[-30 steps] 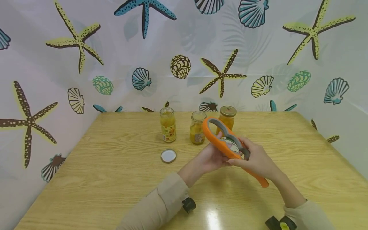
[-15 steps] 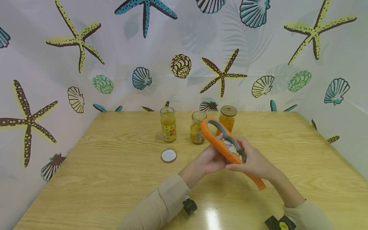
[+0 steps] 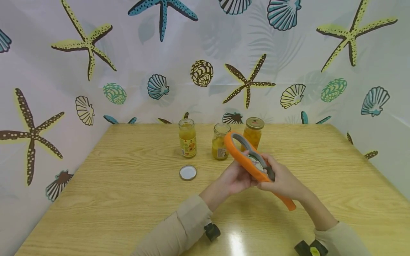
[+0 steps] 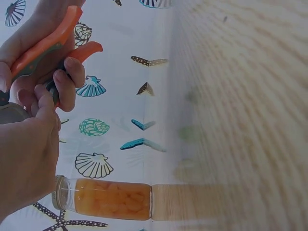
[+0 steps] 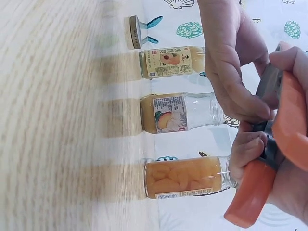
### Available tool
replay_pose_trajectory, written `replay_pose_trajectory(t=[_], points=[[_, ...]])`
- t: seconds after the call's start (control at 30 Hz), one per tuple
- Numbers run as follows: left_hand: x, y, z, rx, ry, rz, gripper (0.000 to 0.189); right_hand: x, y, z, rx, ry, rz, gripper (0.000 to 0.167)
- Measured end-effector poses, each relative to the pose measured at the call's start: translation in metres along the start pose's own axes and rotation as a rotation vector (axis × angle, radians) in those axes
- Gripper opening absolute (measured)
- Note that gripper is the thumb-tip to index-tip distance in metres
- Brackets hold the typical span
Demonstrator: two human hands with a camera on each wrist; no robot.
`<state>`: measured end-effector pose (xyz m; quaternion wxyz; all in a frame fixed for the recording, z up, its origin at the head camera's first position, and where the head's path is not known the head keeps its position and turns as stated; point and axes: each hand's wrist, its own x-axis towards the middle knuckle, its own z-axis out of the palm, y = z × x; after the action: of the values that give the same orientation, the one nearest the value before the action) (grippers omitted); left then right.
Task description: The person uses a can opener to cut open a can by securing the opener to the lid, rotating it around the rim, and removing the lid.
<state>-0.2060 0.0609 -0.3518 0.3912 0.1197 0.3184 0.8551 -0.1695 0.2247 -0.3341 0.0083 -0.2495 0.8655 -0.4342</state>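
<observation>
An orange jar opener [image 3: 243, 161] with grey ridged inner edges is held tilted above the table. My right hand [image 3: 282, 179] grips its handles, with fingers curled round them in the right wrist view. A round jar lid [image 3: 256, 163] with a printed top lies between the opener's arms. My left hand [image 3: 238, 177] holds this lid from the left and below, its thumb up by the opener's grey edge. In the right wrist view, the left hand's fingertips bend at the lid's rim [image 5: 270, 86]. Part of the left fingers is hidden behind the opener.
Behind the hands stand two open glass jars, a tall one [image 3: 187, 140] and a shorter one [image 3: 220, 144], both with yellow contents. Right of them is a lidded jar [image 3: 253, 133] of orange fruit pieces. A loose lid [image 3: 188, 172] lies upside down on the wooden table [image 3: 134, 199].
The jar opener and my right hand have shifted slightly left and down. My left hand keeps its hold on the lid, and the jars and loose lid stay put.
</observation>
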Motion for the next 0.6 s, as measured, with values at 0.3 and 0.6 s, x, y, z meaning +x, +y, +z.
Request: replay_pose_trajectory(t=[0.3, 0.6], points=[[-0.0027, -0.0004, 0.002, 0.032, -0.009, 0.047, 0.034, -0.0011, 0.0001, 0.0009, 0.057, 0.029, -0.057, 0.067], [-0.0015, -0.001, -0.002, 0.033, -0.017, -0.005, 0.022, -0.0018, 0.0051, 0.0005, 0.077, -0.006, -0.073, 0.069]])
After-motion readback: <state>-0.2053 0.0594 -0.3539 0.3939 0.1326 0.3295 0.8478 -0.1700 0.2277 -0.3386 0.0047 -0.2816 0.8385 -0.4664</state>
